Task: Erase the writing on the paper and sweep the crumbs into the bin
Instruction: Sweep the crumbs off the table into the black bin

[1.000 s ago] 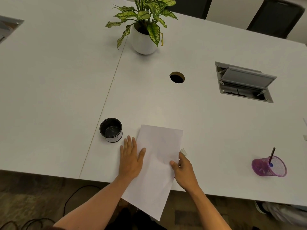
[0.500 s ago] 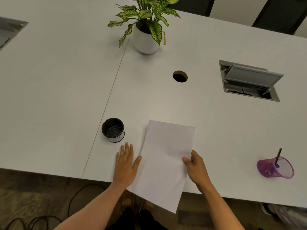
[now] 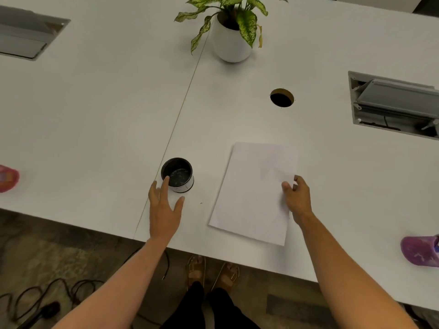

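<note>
A blank-looking white paper (image 3: pixel 254 191) lies flat on the white table (image 3: pixel 107 119), slightly skewed. No writing shows on it. My right hand (image 3: pixel 297 200) rests at the paper's right edge, thumb on the sheet, fingers curled around a small white eraser (image 3: pixel 294 185) that is mostly hidden. A small black round bin (image 3: pixel 177 175) with specks inside stands left of the paper. My left hand (image 3: pixel 164 207) is spread open just in front of the bin, one fingertip at its rim. A few tiny dark crumbs (image 3: pixel 201 203) lie between bin and paper.
A potted plant (image 3: pixel 231 43) stands at the back, with a round cable hole (image 3: pixel 282 98) and an open cable hatch (image 3: pixel 394 105) to its right. A purple mesh cup (image 3: pixel 420 250) sits at the right edge, a pink object (image 3: pixel 7 178) at the left. The table's front edge is close; cables lie on the floor.
The paper slid away from the overhanging edge and now lies wholly on the table. My left hand left the paper and moved to the bin. My right hand followed the paper's right edge.
</note>
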`<state>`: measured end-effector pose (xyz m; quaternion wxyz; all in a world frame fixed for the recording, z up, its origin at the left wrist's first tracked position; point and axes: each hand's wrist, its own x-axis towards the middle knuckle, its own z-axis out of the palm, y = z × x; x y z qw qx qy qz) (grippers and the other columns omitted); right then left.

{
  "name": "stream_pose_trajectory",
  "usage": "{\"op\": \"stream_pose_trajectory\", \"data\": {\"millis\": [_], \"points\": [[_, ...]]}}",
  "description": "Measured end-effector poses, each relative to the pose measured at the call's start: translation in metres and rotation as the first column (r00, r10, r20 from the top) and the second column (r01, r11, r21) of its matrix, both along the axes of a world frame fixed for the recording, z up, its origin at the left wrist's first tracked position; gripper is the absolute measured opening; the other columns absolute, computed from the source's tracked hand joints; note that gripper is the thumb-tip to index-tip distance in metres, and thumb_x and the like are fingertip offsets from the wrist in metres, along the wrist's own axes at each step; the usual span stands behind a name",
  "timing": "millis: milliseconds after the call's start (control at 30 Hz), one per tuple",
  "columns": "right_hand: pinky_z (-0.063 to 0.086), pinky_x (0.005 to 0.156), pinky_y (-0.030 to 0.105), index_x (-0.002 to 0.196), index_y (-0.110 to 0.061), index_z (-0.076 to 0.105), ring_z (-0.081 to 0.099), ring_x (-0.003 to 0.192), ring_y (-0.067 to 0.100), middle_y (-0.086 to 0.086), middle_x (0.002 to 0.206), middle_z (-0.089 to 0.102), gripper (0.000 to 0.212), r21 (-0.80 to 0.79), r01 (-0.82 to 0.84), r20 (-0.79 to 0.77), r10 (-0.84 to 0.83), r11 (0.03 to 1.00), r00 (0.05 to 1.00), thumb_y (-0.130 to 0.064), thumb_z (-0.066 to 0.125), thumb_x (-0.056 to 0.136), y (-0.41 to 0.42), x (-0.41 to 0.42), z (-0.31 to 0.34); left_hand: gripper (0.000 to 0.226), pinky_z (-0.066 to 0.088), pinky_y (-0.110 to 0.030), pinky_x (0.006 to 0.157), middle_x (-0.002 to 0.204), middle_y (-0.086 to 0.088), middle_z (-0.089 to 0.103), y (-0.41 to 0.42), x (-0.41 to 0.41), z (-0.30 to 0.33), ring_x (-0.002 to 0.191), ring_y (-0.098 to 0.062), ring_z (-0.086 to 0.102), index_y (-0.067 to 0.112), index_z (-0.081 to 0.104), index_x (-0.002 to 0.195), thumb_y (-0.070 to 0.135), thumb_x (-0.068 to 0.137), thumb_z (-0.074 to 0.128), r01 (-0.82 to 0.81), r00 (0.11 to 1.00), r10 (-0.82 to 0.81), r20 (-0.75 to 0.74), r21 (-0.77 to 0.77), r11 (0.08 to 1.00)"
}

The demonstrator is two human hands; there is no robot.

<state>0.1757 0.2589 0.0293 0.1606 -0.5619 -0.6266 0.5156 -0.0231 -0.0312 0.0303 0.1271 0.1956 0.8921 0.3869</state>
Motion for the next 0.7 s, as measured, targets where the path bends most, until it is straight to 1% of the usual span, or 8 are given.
{"op": "stream_pose_trajectory", "data": {"millis": [133,200,333,433,500,567,633,700], "points": [[0.046,0.094,0.045,0.126,-0.011,0.050,0.058,0.107,0.030,0.011,0.116,0.061,0.035,0.042,-0.050,0.041,0.048,0.998,0.998,-0.019,0.057,0.092,0.024,-0.021,-0.004,0.057,0.035,-0.045,0.113,0.159,-0.018,0.029,0.000,-0.016,-0.006,0.146,-0.032,0.031,0.017,0.041,0.149,0.020,0.097,0.064,0.084,0.996,-0.085,-0.027,-0.049,0.995],[0.044,0.092,0.045,0.129,-0.009,0.047,0.055,0.106,0.026,0.008,0.116,0.058,0.038,0.060,-0.074,0.039,0.072,0.995,0.997,-0.019,0.056,0.094,0.032,-0.030,-0.004,0.049,0.037,-0.042,0.111,0.153,-0.019,0.039,0.001,-0.021,-0.009,0.142,-0.033,0.038,0.012,0.049,0.142,0.017,0.096,0.065,0.091,0.995,-0.093,-0.039,-0.057,0.994],[0.043,0.096,0.039,0.134,-0.012,0.040,0.054,0.105,0.026,0.014,0.122,0.054,0.041,0.111,-0.100,0.086,0.091,0.989,0.992,-0.018,0.052,0.096,0.041,-0.044,-0.005,0.032,0.045,-0.037,0.098,0.130,-0.019,0.059,0.008,-0.029,-0.009,0.119,-0.033,0.056,0.003,0.060,0.123,0.010,0.093,0.067,0.080,0.992,-0.086,-0.096,-0.061,0.995],[0.032,0.107,0.044,0.143,-0.009,0.028,0.042,0.125,0.032,0.018,0.139,0.042,0.055,0.260,-0.197,0.215,0.142,0.945,0.966,-0.014,0.053,0.094,0.037,-0.052,-0.010,0.022,0.043,-0.033,0.087,0.116,-0.019,0.063,0.011,-0.029,-0.008,0.107,-0.033,0.060,0.001,0.063,0.113,0.004,0.091,0.068,0.061,0.989,-0.067,-0.132,-0.047,0.997],[0.025,0.109,0.044,0.143,-0.004,0.029,0.033,0.132,0.036,0.021,0.145,0.036,0.061,0.362,-0.374,0.320,0.263,0.854,0.910,-0.010,0.058,0.090,0.020,-0.052,-0.014,0.020,0.043,-0.033,0.086,0.112,-0.019,0.064,0.011,-0.027,-0.009,0.104,-0.033,0.060,0.000,0.064,0.110,0.002,0.090,0.068,0.045,0.987,-0.050,-0.150,-0.036,0.998],[0.029,0.106,0.047,0.140,-0.002,0.036,0.036,0.131,0.039,0.023,0.144,0.038,0.062,0.385,-0.587,0.398,0.446,0.712,0.802,-0.010,0.064,0.085,-0.006,-0.048,-0.023,0.018,0.042,-0.032,0.086,0.109,-0.018,0.064,0.010,-0.023,-0.010,0.101,-0.031,0.060,0.001,0.064,0.108,0.001,0.090,0.068,0.043,0.985,-0.045,-0.166,-0.018,0.999],[0.031,0.105,0.046,0.140,-0.005,0.040,0.037,0.132,0.037,0.021,0.145,0.038,0.062,0.317,-0.764,0.476,0.602,0.562,0.641,-0.020,0.067,0.086,-0.034,-0.043,-0.032,0.017,0.041,-0.030,0.086,0.109,-0.017,0.064,0.008,-0.019,-0.009,0.100,-0.024,0.057,0.002,0.064,0.107,0.002,0.091,0.067,0.040,0.986,-0.040,-0.159,-0.007,0.999],[0.023,0.110,0.043,0.144,-0.010,0.033,0.025,0.139,0.031,0.016,0.152,0.028,0.063,0.226,-0.855,0.552,0.662,0.467,0.507,-0.033,0.059,0.091,-0.056,-0.036,-0.042,0.016,0.040,-0.029,0.087,0.111,-0.016,0.064,0.005,-0.015,-0.006,0.100,-0.018,0.053,0.002,0.064,0.107,0.002,0.091,0.067,0.039,0.988,-0.039,-0.149,-0.006,0.999]]}}
